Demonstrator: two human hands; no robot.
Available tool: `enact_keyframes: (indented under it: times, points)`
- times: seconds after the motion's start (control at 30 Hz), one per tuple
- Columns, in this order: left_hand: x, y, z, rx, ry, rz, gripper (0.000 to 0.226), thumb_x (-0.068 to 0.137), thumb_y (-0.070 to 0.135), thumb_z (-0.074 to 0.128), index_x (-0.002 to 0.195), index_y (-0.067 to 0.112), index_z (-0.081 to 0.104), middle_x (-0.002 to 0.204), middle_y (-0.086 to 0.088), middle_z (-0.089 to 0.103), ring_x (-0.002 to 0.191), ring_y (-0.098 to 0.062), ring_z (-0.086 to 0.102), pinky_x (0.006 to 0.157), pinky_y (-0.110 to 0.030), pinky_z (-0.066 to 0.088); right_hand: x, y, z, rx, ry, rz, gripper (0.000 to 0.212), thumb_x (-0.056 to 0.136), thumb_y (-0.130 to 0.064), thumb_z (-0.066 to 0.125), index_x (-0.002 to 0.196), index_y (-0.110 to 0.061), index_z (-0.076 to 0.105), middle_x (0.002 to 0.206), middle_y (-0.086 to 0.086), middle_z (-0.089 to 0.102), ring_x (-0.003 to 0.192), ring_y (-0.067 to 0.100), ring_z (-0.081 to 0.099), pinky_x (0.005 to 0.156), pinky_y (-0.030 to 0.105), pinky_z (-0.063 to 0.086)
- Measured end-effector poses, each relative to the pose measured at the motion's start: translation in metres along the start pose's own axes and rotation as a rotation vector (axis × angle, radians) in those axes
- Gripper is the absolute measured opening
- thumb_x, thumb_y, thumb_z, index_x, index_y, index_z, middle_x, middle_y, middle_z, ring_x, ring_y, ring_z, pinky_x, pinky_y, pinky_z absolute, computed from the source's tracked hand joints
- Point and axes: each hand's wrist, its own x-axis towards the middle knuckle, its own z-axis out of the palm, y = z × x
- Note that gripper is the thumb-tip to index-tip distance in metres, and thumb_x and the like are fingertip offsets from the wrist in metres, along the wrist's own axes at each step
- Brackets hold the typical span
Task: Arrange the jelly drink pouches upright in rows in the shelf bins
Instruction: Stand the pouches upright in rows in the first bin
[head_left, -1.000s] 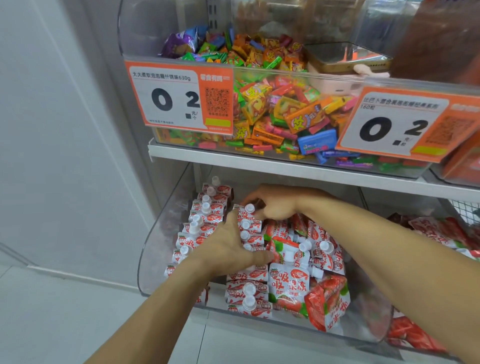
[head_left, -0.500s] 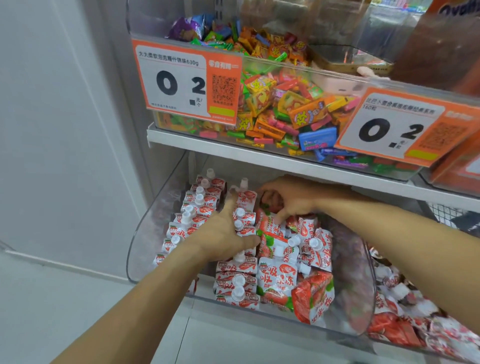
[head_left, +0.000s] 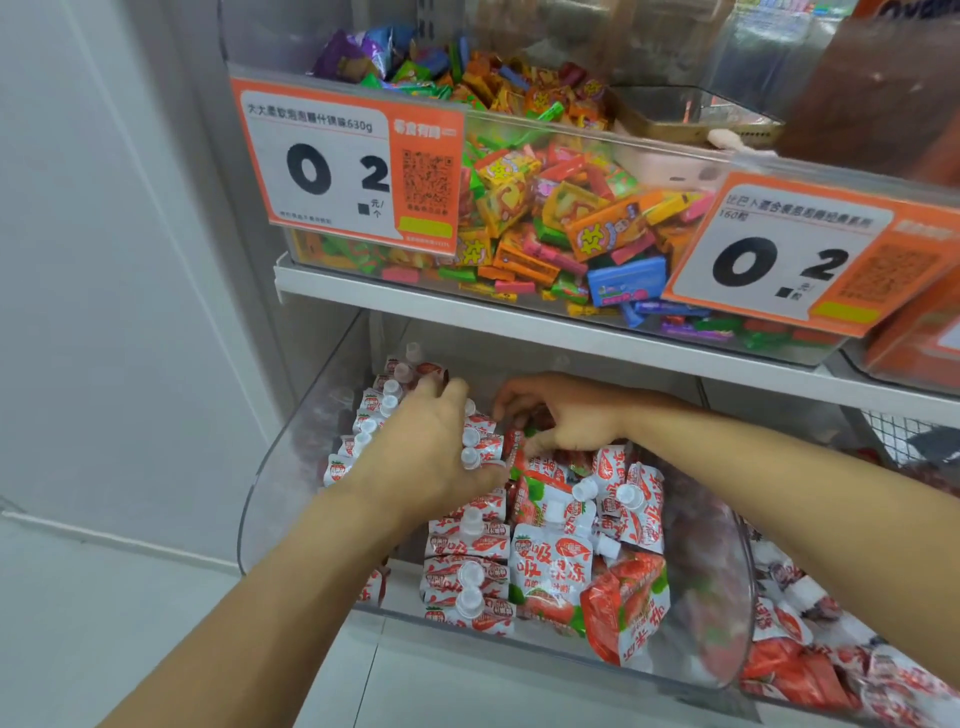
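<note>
A clear plastic bin on the lower shelf holds red-and-white strawberry jelly pouches with white caps. One upright row runs along the bin's left side, and a second row stands beside it. Loose pouches lie tilted in a heap on the right. My left hand rests flat against the tops of the second row, fingers reaching towards the back. My right hand is deep at the back, fingers curled down round a pouch that is mostly hidden.
The shelf board hangs close above both hands. Above it a bin of mixed candy carries two orange price tags. A neighbouring bin of pouches stands at the right. A white wall closes the left.
My left hand has slid further back along the second row. My right hand has dropped from the rear pouch tops into the pile and curled round a pouch.
</note>
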Motion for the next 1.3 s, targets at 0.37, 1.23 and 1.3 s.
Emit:
enact_keyframes:
  times: [0.37,1.23,1.3]
  points:
    - [0.017,-0.015,-0.003,-0.044,-0.202,0.067,0.078,0.075,0.059,0.069,0.139,0.024,0.042,0.139,0.003,0.049,0.124,-0.016,0.046,0.101,-0.028,0.041,0.008,-0.010,-0.008,-0.391,-0.180,0.062,0.080,0.067,-0.016,0.090,0.138,-0.019,0.053,0.129,-0.001,0.058,0.092,0.009,0.055,0.062,0.008,0.039]
    - [-0.008,0.005,0.012,-0.014,-0.129,0.036,0.068,0.088,0.048,0.058,0.145,0.023,0.031,0.149,-0.001,0.032,0.138,-0.019,0.028,0.109,-0.029,0.029,0.025,-0.041,0.003,-0.095,0.433,0.210,0.055,0.082,-0.048,0.074,0.129,-0.024,0.058,0.125,-0.002,0.063,0.115,0.021,0.060,0.091,0.030,0.049]
    - [-0.012,0.008,0.014,-0.059,-0.069,0.004,0.069,0.087,0.045,0.061,0.144,0.023,0.031,0.149,0.000,0.031,0.135,-0.019,0.033,0.106,-0.026,0.033,0.031,-0.042,0.004,-0.155,0.319,0.116,0.043,0.085,-0.039,0.072,0.124,-0.024,0.062,0.123,0.000,0.065,0.112,0.021,0.061,0.090,0.032,0.050]
